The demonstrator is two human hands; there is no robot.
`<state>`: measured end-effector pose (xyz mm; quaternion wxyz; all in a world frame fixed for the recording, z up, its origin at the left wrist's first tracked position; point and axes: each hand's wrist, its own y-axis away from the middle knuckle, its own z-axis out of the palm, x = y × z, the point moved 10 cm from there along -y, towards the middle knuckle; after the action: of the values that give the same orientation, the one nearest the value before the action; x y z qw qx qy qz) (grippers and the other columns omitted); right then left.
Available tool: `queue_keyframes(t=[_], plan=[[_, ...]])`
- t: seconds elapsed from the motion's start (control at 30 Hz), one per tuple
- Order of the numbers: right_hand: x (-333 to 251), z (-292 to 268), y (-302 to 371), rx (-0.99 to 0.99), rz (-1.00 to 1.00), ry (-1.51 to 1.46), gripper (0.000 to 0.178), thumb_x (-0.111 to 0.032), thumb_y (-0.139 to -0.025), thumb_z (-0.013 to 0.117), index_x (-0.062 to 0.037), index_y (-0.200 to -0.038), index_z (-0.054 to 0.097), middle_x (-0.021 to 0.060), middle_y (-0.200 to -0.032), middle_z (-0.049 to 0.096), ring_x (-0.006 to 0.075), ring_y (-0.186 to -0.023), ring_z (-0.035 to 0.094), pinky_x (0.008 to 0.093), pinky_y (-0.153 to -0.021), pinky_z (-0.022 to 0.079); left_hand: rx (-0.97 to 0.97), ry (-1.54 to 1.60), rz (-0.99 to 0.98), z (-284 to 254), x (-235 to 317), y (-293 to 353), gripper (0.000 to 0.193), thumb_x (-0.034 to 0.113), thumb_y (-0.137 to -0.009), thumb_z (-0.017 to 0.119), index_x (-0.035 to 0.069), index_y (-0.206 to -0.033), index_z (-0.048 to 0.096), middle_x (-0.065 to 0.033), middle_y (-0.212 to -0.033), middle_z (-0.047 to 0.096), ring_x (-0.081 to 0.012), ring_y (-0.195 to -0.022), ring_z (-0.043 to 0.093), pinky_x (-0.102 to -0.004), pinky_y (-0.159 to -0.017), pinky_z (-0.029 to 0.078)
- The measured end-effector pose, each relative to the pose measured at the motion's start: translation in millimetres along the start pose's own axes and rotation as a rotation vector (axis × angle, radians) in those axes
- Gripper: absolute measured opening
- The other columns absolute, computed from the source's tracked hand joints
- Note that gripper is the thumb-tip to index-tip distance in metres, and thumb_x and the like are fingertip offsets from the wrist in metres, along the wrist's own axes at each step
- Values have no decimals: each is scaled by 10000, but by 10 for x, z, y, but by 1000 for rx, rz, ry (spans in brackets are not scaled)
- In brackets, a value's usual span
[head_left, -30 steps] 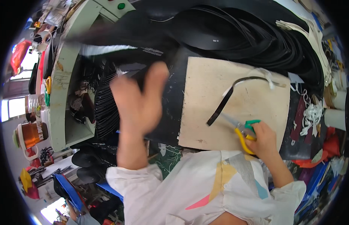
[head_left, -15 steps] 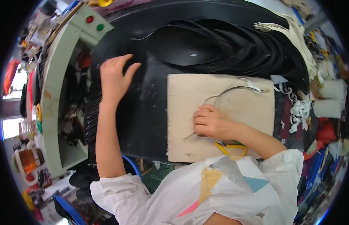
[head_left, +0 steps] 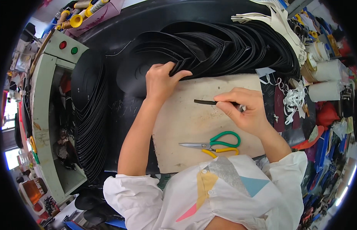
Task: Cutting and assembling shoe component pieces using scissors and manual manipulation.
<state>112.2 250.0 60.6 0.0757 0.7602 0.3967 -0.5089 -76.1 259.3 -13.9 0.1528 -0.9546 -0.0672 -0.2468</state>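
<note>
My left hand (head_left: 160, 82) reaches to the far side of the counter (head_left: 121, 111), where a long fanned row of black curved pieces (head_left: 224, 46) lies overlapping. My fingers (head_left: 182, 72) are curled over the near edge of one of these pieces at the left end of the row, thumb under, gripping it.

My right hand (head_left: 245, 109) is over the pale wooden board (head_left: 186, 126) that lies at the near edge of the counter in front of me. Its fingers are closed in a pinch on a narrow black strip (head_left: 205, 102), which sticks out to the left from between thumb and forefinger, level above the board.

A pair of scissors (head_left: 213, 145) with one green and one yellow handle lies flat on the board, near its front edge, just beside my right wrist, blades closed and pointing left.

Along the counter's left edge a second stack of black pieces (head_left: 88, 115) stands packed on edge, beside a pale green machine housing (head_left: 44, 99) with a red and a green button. At the right edge lie white cord scraps (head_left: 295, 97) and white rolls (head_left: 324, 80).
</note>
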Motion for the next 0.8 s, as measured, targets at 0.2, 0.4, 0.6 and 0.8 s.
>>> queue_keyframes(t=[0.2,0.4,0.6,0.8], plan=[[28,27,-65,73,-112,-56,75,-25,-748,698,2,-769,632,52,-722,612,157,-614,579,224,-570,434,-47,573,-342,65,-305,273,323,280,-880,614,40,-670,568,18,-520,478,-123,-548,360,-299,-571,348],[221,50,-48,59,241,-324,65,-24,-827,633,-10,-832,570,-11,-704,564,33,-604,478,175,-535,364,200,1334,-575,-104,-458,545,234,198,-927,540,-1,-852,640,24,-835,614,-38,-753,497,-213,-718,387],[39,287,-64,-105,269,-460,202,-10,-834,617,1,-1035,596,-7,-721,602,24,-636,505,176,-581,410,35,1515,-612,-178,17,1184,177,78,-905,547,-34,-1029,606,-21,-958,635,-51,-871,546,-199,-817,406],[31,711,-29,-285,405,-481,79,-33,-752,715,10,-793,664,18,-719,635,42,-643,566,182,-585,442,-77,1422,-621,-145,271,1529,109,32,-901,532,-24,-947,613,42,-791,557,-4,-700,440,-164,-612,363]])
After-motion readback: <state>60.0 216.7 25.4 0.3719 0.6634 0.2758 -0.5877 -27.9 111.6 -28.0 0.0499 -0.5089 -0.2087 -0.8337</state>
